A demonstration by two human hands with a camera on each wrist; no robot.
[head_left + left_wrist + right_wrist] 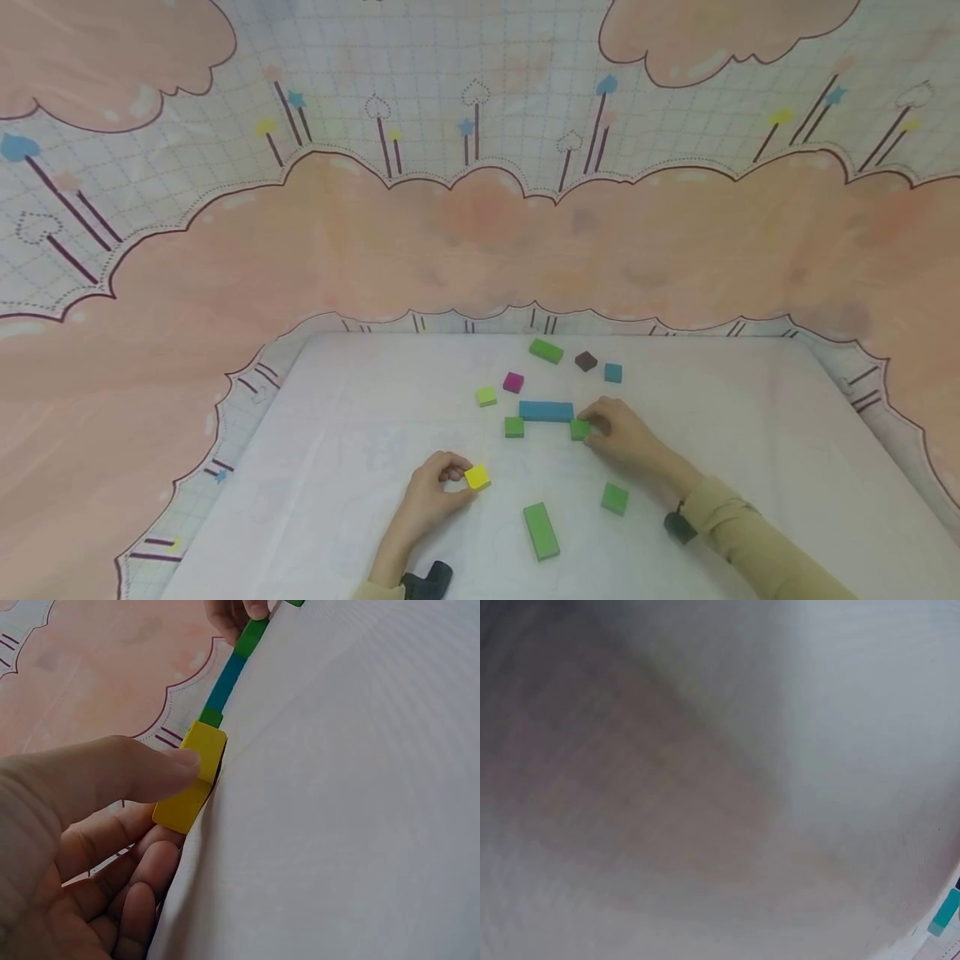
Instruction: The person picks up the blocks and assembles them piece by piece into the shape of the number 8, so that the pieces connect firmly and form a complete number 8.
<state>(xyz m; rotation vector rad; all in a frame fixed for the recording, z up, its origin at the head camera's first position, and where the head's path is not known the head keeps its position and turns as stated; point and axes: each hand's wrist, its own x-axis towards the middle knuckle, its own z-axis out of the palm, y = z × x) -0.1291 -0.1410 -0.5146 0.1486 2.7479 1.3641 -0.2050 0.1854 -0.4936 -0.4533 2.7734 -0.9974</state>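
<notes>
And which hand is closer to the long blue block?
Right: the right hand is near the right end of the long blue block; the left hand is farther off, lower left in the head view.

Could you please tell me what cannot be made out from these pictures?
Head view: the right end of the green block, hidden by the right hand.
Left wrist view: part of the yellow block, covered by the left hand's thumb.
Left wrist view: most of the right hand, cut off by the top edge.
Right wrist view: nearly everything, through blur.
</notes>
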